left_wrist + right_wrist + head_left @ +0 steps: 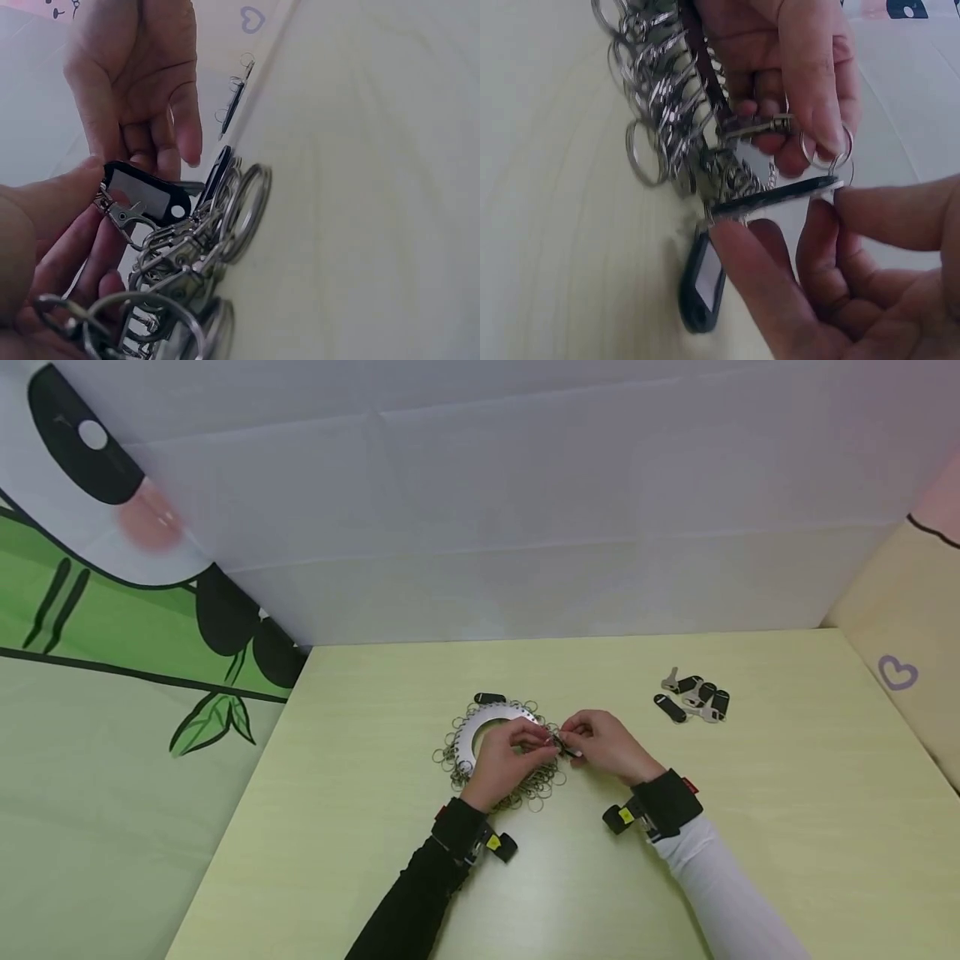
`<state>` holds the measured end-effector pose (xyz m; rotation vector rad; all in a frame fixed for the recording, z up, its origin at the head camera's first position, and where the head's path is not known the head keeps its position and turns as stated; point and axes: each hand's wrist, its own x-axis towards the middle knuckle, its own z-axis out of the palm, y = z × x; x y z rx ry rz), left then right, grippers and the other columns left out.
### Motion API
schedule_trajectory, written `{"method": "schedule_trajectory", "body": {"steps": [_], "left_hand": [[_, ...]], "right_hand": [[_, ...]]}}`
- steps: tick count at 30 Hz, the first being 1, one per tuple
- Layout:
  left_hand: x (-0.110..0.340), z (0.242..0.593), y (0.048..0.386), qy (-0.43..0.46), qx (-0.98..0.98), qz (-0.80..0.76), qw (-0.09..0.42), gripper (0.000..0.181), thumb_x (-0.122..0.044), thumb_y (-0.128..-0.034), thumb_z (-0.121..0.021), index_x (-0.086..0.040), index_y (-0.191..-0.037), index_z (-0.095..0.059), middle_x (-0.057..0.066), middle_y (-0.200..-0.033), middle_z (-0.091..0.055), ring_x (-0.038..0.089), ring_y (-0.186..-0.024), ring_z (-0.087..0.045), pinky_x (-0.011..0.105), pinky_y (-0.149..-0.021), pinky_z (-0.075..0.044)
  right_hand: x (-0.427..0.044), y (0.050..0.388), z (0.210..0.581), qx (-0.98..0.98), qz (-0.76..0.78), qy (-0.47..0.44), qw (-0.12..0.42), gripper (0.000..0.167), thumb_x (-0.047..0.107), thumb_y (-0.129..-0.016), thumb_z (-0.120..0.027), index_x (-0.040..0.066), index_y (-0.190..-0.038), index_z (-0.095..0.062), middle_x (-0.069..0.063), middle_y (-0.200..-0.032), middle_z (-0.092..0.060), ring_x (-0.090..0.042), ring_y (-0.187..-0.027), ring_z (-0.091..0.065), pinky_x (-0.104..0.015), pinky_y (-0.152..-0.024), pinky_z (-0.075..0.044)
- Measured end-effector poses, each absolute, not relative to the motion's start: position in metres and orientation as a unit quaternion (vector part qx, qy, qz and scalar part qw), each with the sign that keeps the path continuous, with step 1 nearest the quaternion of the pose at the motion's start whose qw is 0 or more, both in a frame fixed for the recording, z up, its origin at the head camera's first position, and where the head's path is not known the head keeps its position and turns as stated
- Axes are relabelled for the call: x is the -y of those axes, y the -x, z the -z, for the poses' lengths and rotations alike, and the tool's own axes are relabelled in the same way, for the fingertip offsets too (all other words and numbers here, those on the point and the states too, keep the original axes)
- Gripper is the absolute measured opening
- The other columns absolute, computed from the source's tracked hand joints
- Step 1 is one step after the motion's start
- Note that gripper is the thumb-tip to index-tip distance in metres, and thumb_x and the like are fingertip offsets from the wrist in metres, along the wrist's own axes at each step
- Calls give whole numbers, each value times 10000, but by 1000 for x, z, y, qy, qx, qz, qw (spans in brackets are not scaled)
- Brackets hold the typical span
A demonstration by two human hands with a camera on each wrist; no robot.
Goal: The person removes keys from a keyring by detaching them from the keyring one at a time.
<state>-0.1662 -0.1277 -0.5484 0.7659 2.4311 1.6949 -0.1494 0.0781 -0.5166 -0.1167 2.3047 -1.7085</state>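
Observation:
Many metal rings and clasps hang around a white ring-shaped disc on the table. At its right edge my left hand pinches a small split ring at one end of a black key tag. My right hand holds that same tag by its edges between thumb and fingers. The two hands are close together. Another black tag hangs among the clasps in the right wrist view. Whether the held tag is joined to a clasp, I cannot tell.
Several black tags and keys lie in a loose group on the table to the right. One black tag lies at the disc's far edge. A pale cloth wall stands behind the table.

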Motion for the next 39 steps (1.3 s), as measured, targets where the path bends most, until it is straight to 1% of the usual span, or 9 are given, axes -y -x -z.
{"method": "schedule_trajectory", "body": {"steps": [5, 10, 12, 16, 22, 28, 33, 36, 39], "left_hand": [[129, 546, 166, -252, -791, -555, 53, 98, -149, -896, -829, -100, -965, -780, 44, -965, -775, 101, -858, -714, 280, -800, -587], [132, 545, 168, -292, -782, -542, 99, 101, -134, -967, -750, -77, -1046, -777, 36, -1017, -760, 100, -927, -691, 293, -859, -561], [132, 545, 168, -295, -783, -539, 98, 104, -134, -986, -725, -73, -1060, -766, 37, -1028, -752, 99, -932, -684, 288, -858, -557], [130, 548, 168, -285, -793, -536, 56, 94, -160, -1000, -709, -90, -1049, -750, 43, -1043, -744, 110, -930, -683, 263, -846, -558], [126, 550, 166, -269, -805, -528, -1, 94, -186, -1019, -682, -119, -1066, -730, 34, -1028, -766, 141, -925, -711, 271, -825, -560], [125, 545, 164, -279, -843, -453, -75, 104, -218, -1040, -652, -140, -1061, -718, 21, -975, -761, 137, -910, -712, 292, -811, -556], [122, 539, 163, -314, -859, -376, -144, 96, -194, -1031, -664, -121, -1023, -726, 10, -943, -758, 146, -865, -699, 310, -799, -544], [121, 536, 162, -320, -860, -368, -151, 78, -167, -1021, -677, -111, -1005, -729, 12, -925, -756, 146, -837, -687, 304, -776, -535], [121, 534, 162, -313, -863, -371, -142, 81, -160, -1023, -671, -111, -1011, -734, 16, -932, -759, 141, -817, -680, 284, -750, -527]], "right_hand": [[-80, 148, 515, -823, 550, 67, 123, 152, 43, -1028, -607, -70, -1115, -657, -187, -1021, -682, -290, -865, -683, -379, -752, -600], [-82, 148, 513, -866, 484, 75, 96, 157, 105, -1033, -614, -16, -1110, -677, -148, -1049, -707, -247, -909, -654, -331, -750, -506], [-82, 148, 514, -880, 461, 84, 75, 155, 117, -1034, -616, -1, -1112, -680, -146, -1074, -717, -247, -943, -651, -339, -767, -493], [-81, 148, 516, -903, 415, 107, 13, 108, 112, -1022, -640, 30, -1081, -679, -139, -1076, -731, -268, -952, -660, -381, -780, -492], [-77, 146, 518, -911, 386, 130, -62, 64, 104, -1005, -674, 61, -1052, -667, -114, -1057, -718, -226, -828, -645, -384, -725, -494], [-76, 145, 518, -899, 401, 159, -70, 68, 62, -1002, -671, 49, -1067, -659, -136, -1096, -670, -264, -917, -667, -408, -777, -533], [-78, 146, 519, -888, 432, 156, -32, 88, 57, -1015, -651, 29, -1097, -666, -157, -1138, -671, -290, -984, -665, -395, -800, -536], [-79, 146, 518, -882, 446, 154, -16, 92, 58, -1023, -638, 26, -1106, -662, -142, -1122, -685, -279, -1012, -658, -395, -818, -535], [-77, 146, 517, -885, 436, 160, -28, 76, 49, -1020, -639, 26, -1090, -654, -125, -1079, -691, -257, -974, -645, -400, -819, -516]]}}
